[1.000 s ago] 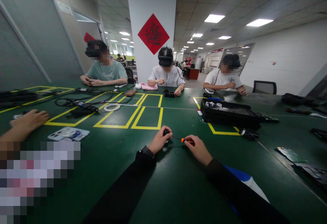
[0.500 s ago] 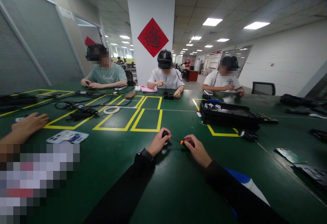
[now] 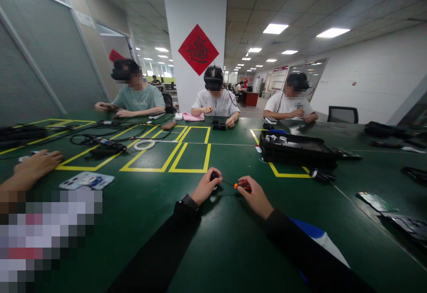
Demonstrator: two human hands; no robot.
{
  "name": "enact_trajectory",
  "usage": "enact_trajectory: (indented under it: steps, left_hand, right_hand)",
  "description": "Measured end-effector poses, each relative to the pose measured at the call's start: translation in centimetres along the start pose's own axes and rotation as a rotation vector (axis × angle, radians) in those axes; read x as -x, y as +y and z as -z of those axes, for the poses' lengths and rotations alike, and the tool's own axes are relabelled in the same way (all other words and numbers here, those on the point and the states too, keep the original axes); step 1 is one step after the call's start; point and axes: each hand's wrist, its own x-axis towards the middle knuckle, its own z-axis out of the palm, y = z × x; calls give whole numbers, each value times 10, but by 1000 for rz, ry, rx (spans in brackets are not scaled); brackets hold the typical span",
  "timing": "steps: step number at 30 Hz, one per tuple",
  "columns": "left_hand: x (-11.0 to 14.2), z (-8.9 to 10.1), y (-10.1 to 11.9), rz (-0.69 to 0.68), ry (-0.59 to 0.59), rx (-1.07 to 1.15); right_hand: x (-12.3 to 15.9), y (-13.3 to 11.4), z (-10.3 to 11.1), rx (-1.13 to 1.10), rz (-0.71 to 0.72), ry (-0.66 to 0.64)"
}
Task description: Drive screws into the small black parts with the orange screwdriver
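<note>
My left hand (image 3: 206, 187) is closed round a small black object (image 3: 214, 176), whose kind I cannot make out; a dark watch sits on that wrist. In my right hand (image 3: 255, 196) is a screwdriver with an orange and black handle (image 3: 237, 186). Its thin shaft points left and reaches the black object, though the exact contact at the tip is too small to tell. Both hands are just above the green table (image 3: 220, 235), in the middle of the view.
A black tray (image 3: 296, 150) with small white pieces stands right of centre. A phone (image 3: 86, 181) lies left, near another person's hand (image 3: 38, 168). Cables (image 3: 106, 141) and a white coil (image 3: 144, 145) lie beyond. Three people sit opposite. A blue and white item (image 3: 316, 235) is beside my right sleeve.
My right fingers have shifted slightly on the screwdriver, and more of its handle shows. My left hand keeps its hold. The person at far left has moved a hand outward.
</note>
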Motion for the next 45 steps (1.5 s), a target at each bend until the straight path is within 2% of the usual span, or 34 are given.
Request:
enact_trajectory:
  steps: [4,11,18,25,33,42,45]
  left_hand:
    - [1,-1,4,13,2,18]
    - [1,-1,2,29,21,-13]
    - [0,-1,0,30,19,6]
    - [-1,0,-2,14,15,-10]
    - [0,1,0,-8,-19,30]
    - [-2,1,-5,-14,-32,88]
    - [-2,1,-5,-16,-23,93]
  right_hand:
    - [0,4,1,-17,-36,-25]
    - [1,-2,3,-33,22,3]
    - [-1,8,-1,-34,-67,-15]
    - [0,-1,3,-23,10,-3]
    - [-1,5,0,-31,-56,-22]
    - [0,0,3,4,78,-20]
    - [-1,1,3,42,22,-10]
